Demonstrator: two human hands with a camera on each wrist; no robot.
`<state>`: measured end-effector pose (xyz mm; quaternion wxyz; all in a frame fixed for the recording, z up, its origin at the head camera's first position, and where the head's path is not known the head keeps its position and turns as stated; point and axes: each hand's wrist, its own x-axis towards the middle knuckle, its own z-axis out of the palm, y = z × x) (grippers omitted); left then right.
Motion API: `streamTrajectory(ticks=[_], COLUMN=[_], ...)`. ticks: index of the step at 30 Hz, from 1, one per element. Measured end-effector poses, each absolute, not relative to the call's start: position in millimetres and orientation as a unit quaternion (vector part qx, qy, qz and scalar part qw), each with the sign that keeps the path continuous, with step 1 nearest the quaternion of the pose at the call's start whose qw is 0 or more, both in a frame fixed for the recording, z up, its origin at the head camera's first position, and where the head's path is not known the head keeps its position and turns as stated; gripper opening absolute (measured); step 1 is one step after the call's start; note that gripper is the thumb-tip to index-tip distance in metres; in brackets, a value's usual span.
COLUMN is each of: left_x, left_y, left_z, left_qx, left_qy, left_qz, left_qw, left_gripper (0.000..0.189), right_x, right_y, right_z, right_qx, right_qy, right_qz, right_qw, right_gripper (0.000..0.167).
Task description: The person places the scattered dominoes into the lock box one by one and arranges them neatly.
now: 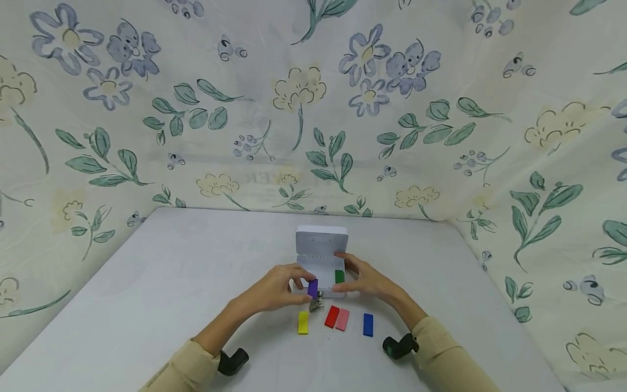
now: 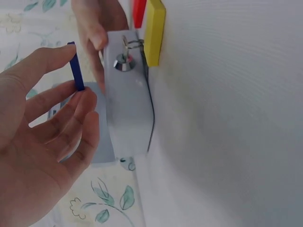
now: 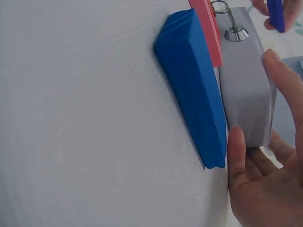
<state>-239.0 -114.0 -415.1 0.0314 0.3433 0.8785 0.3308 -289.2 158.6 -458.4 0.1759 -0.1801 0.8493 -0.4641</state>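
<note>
Left hand: thumb and fingers pinch purple block, upright over near edge of box. Right hand: thumb and fingers round box's right end. Lid up at far side. Green block already inside, right. Keys at near-side lock. Outside, nearer on table, left to right: yellow block, red block, pink block, blue block.
</note>
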Motion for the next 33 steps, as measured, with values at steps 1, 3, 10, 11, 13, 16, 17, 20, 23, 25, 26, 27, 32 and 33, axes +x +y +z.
streamTrajectory(ticks=[1,3,10,11,13,16,17,20,23,25,26,27,32,33], left_x=[-240,-241,-246,-247,-249,-252,-253,-256,-259,-261,-262,-263,-268,-269], left_y=[-113,-111,-104,-103,-102,-99,-98,-96,-93,-92,-91,-91,-90,-89], left_z=[-415,-414,-412,-413,-413,-414,-414,-413,-412,-411,-411,-410,-411,-411], left_qx=[0.344,0.346,0.343,0.344,0.343,0.343,0.344,0.349,0.355,0.355,0.354,0.354,0.353,0.352], left_qy=[0.878,0.877,0.874,0.873,0.872,0.872,0.871,0.869,0.867,0.868,0.868,0.869,0.872,0.872], left_qz=[0.332,0.332,0.341,0.343,0.345,0.347,0.347,0.349,0.348,0.346,0.345,0.344,0.338,0.337], left_qw=[0.031,0.032,0.038,0.04,0.043,0.045,0.046,0.044,0.04,0.038,0.039,0.039,0.04,0.039], left_gripper=[0.039,0.04,0.04,0.04,0.04,0.04,0.04,0.04,0.041,0.042,0.042,0.042,0.041,0.041], right_x=[-289,-289,-288,-288,-287,-286,-286,-286,-287,-287,-287,-287,-288,-288], right_y=[159,159,158,158,158,158,158,159,159,159,159,159,159,159], right_z=[-458,-457,-455,-455,-455,-455,-455,-456,-457,-457,-457,-457,-457,-457], right_qx=[-0.18,-0.181,-0.185,-0.186,-0.186,-0.186,-0.187,-0.185,-0.184,-0.185,-0.186,-0.187,-0.191,-0.192], right_qy=[0.849,0.849,0.846,0.846,0.846,0.845,0.845,0.846,0.845,0.845,0.845,0.845,0.844,0.844], right_qz=[-0.464,-0.465,-0.467,-0.467,-0.468,-0.469,-0.469,-0.469,-0.47,-0.47,-0.47,-0.47,-0.468,-0.469], right_qw=[0.176,0.177,0.178,0.178,0.177,0.177,0.175,0.174,0.174,0.174,0.175,0.175,0.177,0.177], right_gripper=[0.087,0.087,0.087,0.087,0.086,0.085,0.085,0.086,0.086,0.087,0.087,0.087,0.089,0.09])
